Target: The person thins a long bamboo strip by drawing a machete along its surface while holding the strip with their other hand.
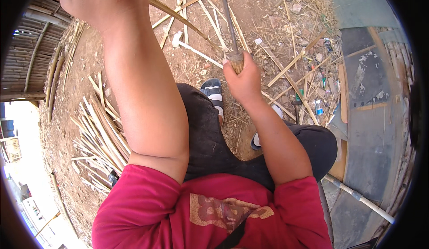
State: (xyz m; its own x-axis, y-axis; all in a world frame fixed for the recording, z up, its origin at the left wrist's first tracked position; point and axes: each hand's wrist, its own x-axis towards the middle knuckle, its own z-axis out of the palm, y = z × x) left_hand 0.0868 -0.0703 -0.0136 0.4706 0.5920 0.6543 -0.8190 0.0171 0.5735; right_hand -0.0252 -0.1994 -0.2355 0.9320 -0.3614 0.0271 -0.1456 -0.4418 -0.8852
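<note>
My right hand [245, 77] is closed around the wooden handle [237, 61] of a long-bladed knife [229, 19], whose narrow dark blade points away from me, out past the top edge. At the upper left my left hand [96, 1] reaches far forward, and the frame edge cuts off most of its fingers. A bamboo strip [178, 17] comes out from behind my left wrist and slants down toward the base of the blade. Whether my left hand grips that strip is hidden. More split bamboo strips [208, 19] lie crossed on the ground beyond my hands.
A pile of split bamboo [100, 130] lies to my left, by a slatted bamboo wall [29, 52]. Dark sheet panels [368, 88] and a pole [362, 200] are on the right. A small plastic bottle [318, 107] and litter lie among straw on the dirt ground.
</note>
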